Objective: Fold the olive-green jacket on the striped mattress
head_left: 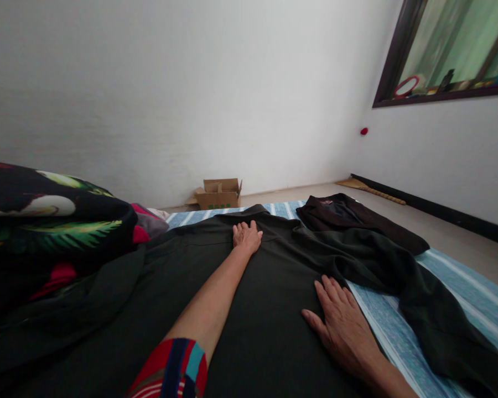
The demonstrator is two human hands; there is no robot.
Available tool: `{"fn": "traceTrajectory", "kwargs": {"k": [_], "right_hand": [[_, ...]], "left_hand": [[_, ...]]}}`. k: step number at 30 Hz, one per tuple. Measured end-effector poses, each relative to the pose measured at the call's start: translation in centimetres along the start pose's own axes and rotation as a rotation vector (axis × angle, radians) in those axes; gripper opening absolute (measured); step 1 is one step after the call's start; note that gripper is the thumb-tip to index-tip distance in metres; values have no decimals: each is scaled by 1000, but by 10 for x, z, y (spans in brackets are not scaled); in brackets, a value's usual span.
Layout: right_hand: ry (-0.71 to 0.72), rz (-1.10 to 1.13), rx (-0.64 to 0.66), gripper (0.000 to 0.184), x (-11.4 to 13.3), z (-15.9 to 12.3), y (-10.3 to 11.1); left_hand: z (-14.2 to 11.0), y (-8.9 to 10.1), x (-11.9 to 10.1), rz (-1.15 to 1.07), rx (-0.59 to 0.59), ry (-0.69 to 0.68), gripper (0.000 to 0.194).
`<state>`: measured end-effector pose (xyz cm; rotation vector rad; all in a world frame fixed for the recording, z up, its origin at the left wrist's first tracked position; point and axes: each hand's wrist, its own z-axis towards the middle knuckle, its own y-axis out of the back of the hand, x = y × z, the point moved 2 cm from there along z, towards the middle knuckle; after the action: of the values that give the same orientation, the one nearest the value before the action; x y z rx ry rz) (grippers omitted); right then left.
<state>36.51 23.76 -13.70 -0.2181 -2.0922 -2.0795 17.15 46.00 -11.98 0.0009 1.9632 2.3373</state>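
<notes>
A dark green-black long-sleeved shirt [269,298] lies spread out with its back up and its collar at the far end. My left hand [248,237] reaches forward and rests on the cloth just below the collar, fingers apart and slightly bent. Near the shirt's right side edge, my right hand [342,320] lies flat on the fabric with thumb and fingers spread. The right sleeve stretches out to the right in loose folds. On the left, the other sleeve runs beside a bundled floral bedcover.
Beneath is a blue-and-white striped bed sheet [465,287]. A folded dark brown garment [357,221] lies at the far right. The dark floral bedcover [58,221] is heaped at left. Beyond the bed's far edge stands an open cardboard box [219,194] by the white wall [232,99].
</notes>
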Motion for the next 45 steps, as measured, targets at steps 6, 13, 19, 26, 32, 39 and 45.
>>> {"fn": "traceTrajectory", "kwargs": {"k": [6,13,19,26,32,39,45], "right_hand": [[-6,12,10,75,0,1,0],[-8,10,16,75,0,2,2],[-7,17,33,75,0,3,2],[-6,25,28,75,0,4,2],[-7,35,41,74,0,3,4],[-9,24,52,74,1,3,5],[-11,39,52,74,2,3,7]], "left_hand": [[3,-1,-23,-53,-56,-183,32],[30,-11,-35,-77,38,-169,44],[46,-16,-45,-78,173,-68,53],[40,-14,-58,-44,110,-89,50],[22,-16,-80,-72,88,-268,40],[32,-28,-88,-101,172,-258,40],[24,-20,-89,-94,143,-229,41]]}}
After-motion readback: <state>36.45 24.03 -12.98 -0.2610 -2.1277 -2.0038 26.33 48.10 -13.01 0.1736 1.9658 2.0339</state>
